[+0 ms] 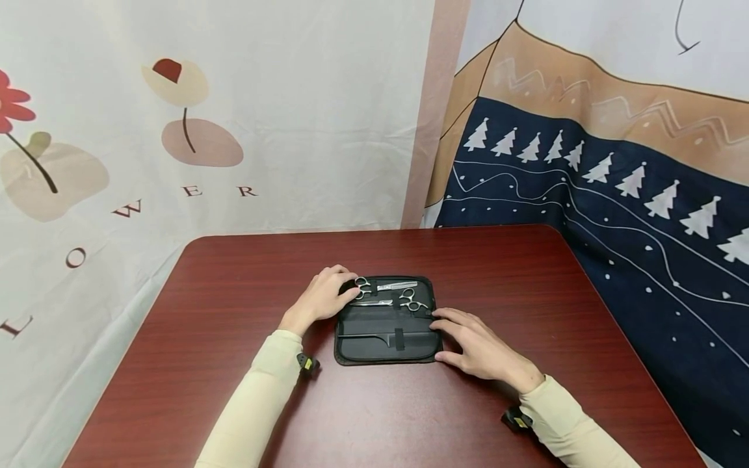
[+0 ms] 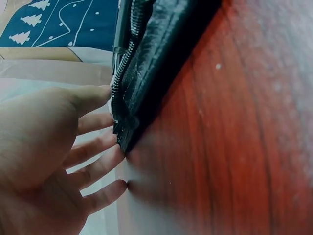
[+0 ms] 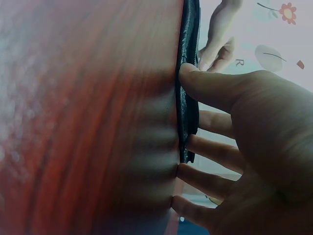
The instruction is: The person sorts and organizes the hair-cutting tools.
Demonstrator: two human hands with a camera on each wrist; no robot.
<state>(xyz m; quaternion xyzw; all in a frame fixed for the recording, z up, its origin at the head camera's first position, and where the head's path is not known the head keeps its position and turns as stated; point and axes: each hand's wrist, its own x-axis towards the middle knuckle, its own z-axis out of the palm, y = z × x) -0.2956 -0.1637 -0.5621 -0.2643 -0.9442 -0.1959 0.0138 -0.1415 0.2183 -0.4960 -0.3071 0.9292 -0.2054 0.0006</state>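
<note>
A black zippered case (image 1: 363, 351) lies unfolded on the table. In its far half sit thinning scissors (image 1: 398, 286) and a second pair of scissors (image 1: 414, 305), both silver. A dark comb (image 1: 365, 336) lies under a strap in the near half. My left hand (image 1: 320, 296) is at the far left corner, its thumb beside the scissors' ring handles; in the left wrist view its loosely extended fingers (image 2: 100, 166) meet the case edge and table. My right hand (image 1: 480, 344) touches the right edge with spread fingers, its thumb against the side in the right wrist view.
The reddish-brown wooden table (image 1: 374, 416) extends around the case on all sides. Behind it hang a pale curtain (image 1: 328, 130) with flower prints and a navy and tan cloth (image 1: 526, 188) with white trees. Each sleeve carries a small black wrist device (image 1: 517, 419).
</note>
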